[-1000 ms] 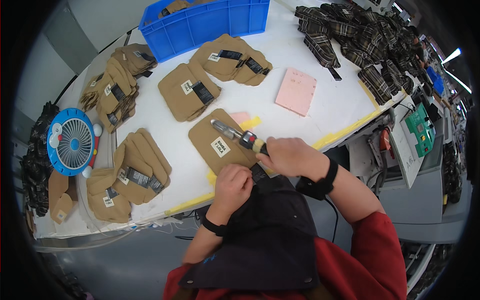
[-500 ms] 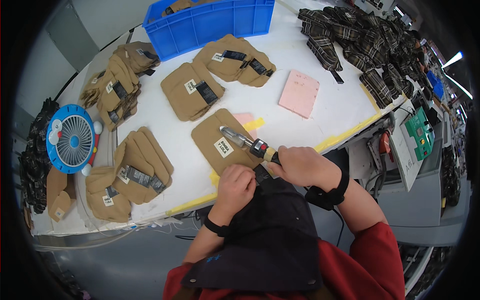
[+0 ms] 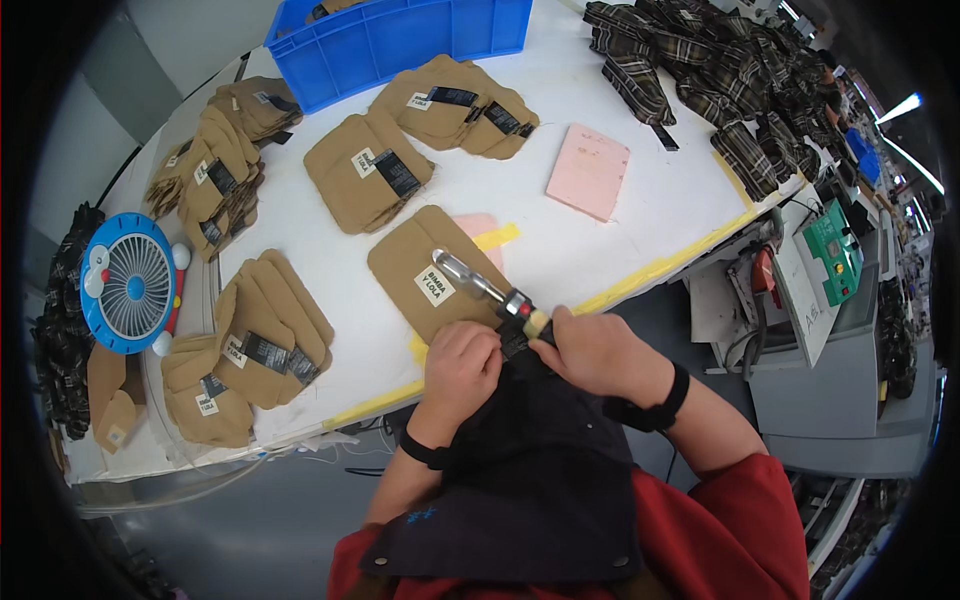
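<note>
A tan fabric piece (image 3: 410, 260) with a white label lies at the front of the table. My right hand (image 3: 595, 350) is closed round the dark handle of a tool (image 3: 515, 310), whose long metal tip is over the piece beside that label. My left hand (image 3: 462, 365) has its fingers curled closed at the lower edge of the piece, next to a black label (image 3: 514, 340); its fingertips are partly hidden. A pink patch (image 3: 478, 226) and yellow tape (image 3: 495, 238) show just behind the piece.
Tan stacks (image 3: 355, 200) (image 3: 270, 300) lie left and behind. Also on the table (image 3: 660, 230) are a blue crate (image 3: 400, 60), a pink pad (image 3: 588, 170), a blue fan (image 3: 133, 285) and plaid items (image 3: 740, 80). A green control box (image 3: 835, 250) stands at the right, beyond the edge.
The tool and my right hand have moved down and slightly right over the piece, bringing the tip nearer the white label. My left hand stays at the lower edge.
</note>
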`<state>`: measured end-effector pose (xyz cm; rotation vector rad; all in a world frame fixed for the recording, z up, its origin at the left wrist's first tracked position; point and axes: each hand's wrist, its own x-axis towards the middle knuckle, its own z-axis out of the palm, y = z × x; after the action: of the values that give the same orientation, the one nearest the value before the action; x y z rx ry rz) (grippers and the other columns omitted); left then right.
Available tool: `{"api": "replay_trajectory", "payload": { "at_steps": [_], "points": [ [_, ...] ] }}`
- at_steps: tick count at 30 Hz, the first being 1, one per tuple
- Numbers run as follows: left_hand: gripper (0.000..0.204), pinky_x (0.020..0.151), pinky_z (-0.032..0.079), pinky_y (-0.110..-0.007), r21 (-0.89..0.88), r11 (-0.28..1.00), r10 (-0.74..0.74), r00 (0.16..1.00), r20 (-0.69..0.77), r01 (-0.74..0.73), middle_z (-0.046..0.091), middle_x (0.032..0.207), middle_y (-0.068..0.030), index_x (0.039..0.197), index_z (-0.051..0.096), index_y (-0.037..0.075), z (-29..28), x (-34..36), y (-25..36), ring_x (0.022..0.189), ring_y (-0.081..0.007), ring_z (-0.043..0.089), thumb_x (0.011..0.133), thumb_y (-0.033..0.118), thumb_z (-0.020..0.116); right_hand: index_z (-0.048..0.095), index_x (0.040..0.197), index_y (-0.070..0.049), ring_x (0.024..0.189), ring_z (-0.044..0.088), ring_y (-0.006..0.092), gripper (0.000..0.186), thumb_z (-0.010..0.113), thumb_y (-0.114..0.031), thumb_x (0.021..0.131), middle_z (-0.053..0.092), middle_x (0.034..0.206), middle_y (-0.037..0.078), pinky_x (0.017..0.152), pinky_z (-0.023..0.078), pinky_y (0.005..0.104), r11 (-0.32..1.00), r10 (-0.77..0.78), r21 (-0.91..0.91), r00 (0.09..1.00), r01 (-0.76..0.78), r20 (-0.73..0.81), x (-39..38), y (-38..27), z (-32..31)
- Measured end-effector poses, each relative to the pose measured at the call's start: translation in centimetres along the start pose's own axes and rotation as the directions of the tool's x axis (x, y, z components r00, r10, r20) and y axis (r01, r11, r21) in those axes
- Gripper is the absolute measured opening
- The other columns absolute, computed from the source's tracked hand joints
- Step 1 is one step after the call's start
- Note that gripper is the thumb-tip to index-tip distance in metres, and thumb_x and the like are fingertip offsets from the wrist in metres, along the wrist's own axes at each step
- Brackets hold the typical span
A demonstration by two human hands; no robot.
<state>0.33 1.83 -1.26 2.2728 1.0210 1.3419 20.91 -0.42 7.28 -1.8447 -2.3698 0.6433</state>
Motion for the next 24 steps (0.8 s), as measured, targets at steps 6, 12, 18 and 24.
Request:
{"api": "replay_trajectory", "payload": {
  "at_steps": [6, 12, 18, 24],
  "points": [
    [0.021, 0.069, 0.051, -0.040, -0.004, 1.000, 0.010, 1.000, 0.003, -0.010, 0.068, 0.085, -0.0074, 0.078, 0.059, 0.005, 0.2, 0.0, -0.1, 0.080, -0.0299, 0.065, 0.067, -0.007, 0.072, 0.054, 0.093, 0.005, 0.069, 0.068, 0.0424, 0.042, 0.059, -0.037, 0.100, 0.066, 0.072, 0.021, 0.061, 0.055, 0.0479, 1.000, -0.020, -0.010, 1.000, 0.020, -0.019, 0.3, 0.3, 0.5],
    [0.021, 0.069, 0.051, -0.040, -0.010, 1.000, 0.000, 1.000, -0.005, 0.000, 0.068, 0.085, -0.0083, 0.079, 0.059, 0.005, 0.3, 0.3, 0.0, 0.080, -0.0305, 0.066, 0.067, -0.009, 0.072, 0.054, 0.092, 0.004, 0.069, 0.068, 0.0424, 0.043, 0.059, -0.037, 0.100, 0.066, 0.073, 0.022, 0.062, 0.055, 0.0479, 0.998, -0.054, 0.021, 0.997, 0.056, -0.063, 1.4, 0.6, 0.7],
    [0.019, 0.069, 0.050, -0.040, 0.006, 1.000, 0.015, 1.000, -0.016, -0.015, 0.066, 0.084, -0.0065, 0.079, 0.060, 0.006, 0.3, -0.1, -0.1, 0.080, -0.0282, 0.065, 0.069, -0.006, 0.071, 0.054, 0.100, 0.006, 0.066, 0.068, 0.0391, 0.045, 0.058, -0.039, 0.101, 0.065, 0.068, 0.019, 0.060, 0.054, 0.0471, 0.997, 0.077, 0.002, 0.994, -0.077, 0.079, -3.0, 0.7, 0.8],
    [0.020, 0.070, 0.050, -0.040, 0.004, 1.000, 0.020, 1.000, -0.019, -0.020, 0.066, 0.083, -0.0072, 0.079, 0.059, 0.005, 0.4, 0.3, 0.1, 0.080, -0.0292, 0.064, 0.069, -0.007, 0.071, 0.055, 0.103, 0.007, 0.067, 0.068, 0.0403, 0.046, 0.057, -0.039, 0.101, 0.066, 0.070, 0.021, 0.061, 0.054, 0.0475, 1.000, -0.007, -0.012, 0.999, 0.007, -0.043, -1.4, 1.3, 2.3]
  ]
}}
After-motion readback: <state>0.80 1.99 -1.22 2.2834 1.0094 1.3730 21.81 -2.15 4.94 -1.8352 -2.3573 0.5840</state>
